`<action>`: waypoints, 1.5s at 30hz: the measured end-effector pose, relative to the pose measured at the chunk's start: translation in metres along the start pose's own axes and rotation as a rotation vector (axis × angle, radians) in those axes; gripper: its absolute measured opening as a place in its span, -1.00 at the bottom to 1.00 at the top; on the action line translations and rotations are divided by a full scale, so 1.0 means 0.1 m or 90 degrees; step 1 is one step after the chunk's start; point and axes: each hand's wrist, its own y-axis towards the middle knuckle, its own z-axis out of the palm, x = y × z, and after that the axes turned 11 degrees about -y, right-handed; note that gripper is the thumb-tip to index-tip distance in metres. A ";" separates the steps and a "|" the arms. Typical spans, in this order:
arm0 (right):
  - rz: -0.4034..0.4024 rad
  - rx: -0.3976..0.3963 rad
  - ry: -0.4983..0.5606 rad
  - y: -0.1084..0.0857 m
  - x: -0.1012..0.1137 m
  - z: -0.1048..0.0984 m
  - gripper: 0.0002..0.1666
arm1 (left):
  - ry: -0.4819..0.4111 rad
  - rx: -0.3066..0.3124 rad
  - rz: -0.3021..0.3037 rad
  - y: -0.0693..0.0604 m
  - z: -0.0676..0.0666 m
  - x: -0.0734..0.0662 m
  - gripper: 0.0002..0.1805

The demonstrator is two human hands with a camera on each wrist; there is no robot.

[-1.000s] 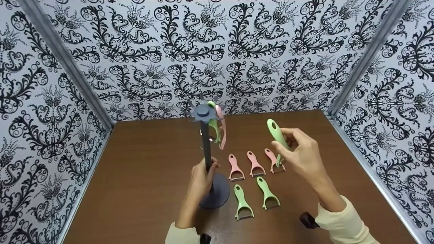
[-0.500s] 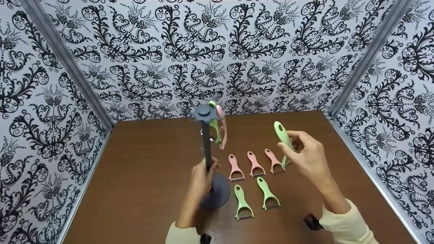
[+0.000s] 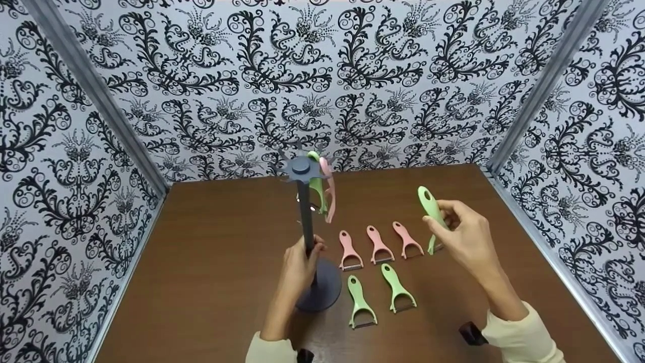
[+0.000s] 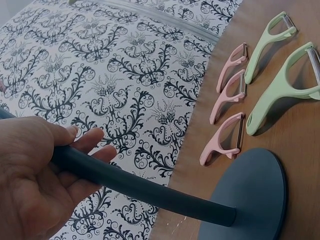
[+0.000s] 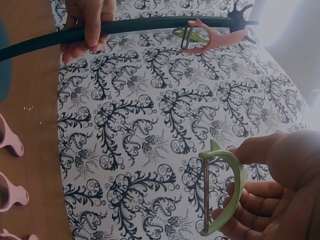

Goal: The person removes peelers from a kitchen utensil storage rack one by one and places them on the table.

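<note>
My left hand (image 3: 301, 259) grips the pole of a dark grey stand (image 3: 305, 212), which stands upright on a round base with a hooked ring on top. In the left wrist view the thumb and fingers wrap that pole (image 4: 135, 190). From the ring hang a green peeler (image 3: 316, 189) and a pink peeler (image 3: 330, 194). Held up to the right of the stand, a green peeler (image 3: 431, 205) is pinched by its handle in my right hand (image 3: 466, 234). The right wrist view shows its blade end (image 5: 222, 195), facing away from the palm.
Three pink peelers (image 3: 379, 246) lie in a row right of the stand. Two green peelers (image 3: 397, 287) lie nearer on the brown table (image 3: 211, 262). Patterned walls (image 3: 312, 91) enclose the table at the back and sides.
My right hand has moved right and slightly down with the green peeler, away from the stand. My left hand keeps its hold on the pole.
</note>
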 end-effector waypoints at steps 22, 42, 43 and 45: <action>0.048 0.019 -0.017 -0.05 -0.23 0.03 -0.70 | -0.028 -0.006 -0.011 -0.02 0.00 0.01 -0.94; 0.093 0.088 -0.091 -0.20 -0.58 0.15 -0.69 | 0.022 -0.005 -0.025 -0.01 0.00 0.00 -0.92; 0.096 0.091 -0.094 -0.20 -0.59 0.15 -0.69 | 0.022 -0.004 -0.027 -0.01 0.00 0.00 -0.92; 0.099 0.095 -0.100 -0.21 -0.60 0.15 -0.69 | 0.019 -0.003 -0.028 -0.01 0.00 0.00 -0.93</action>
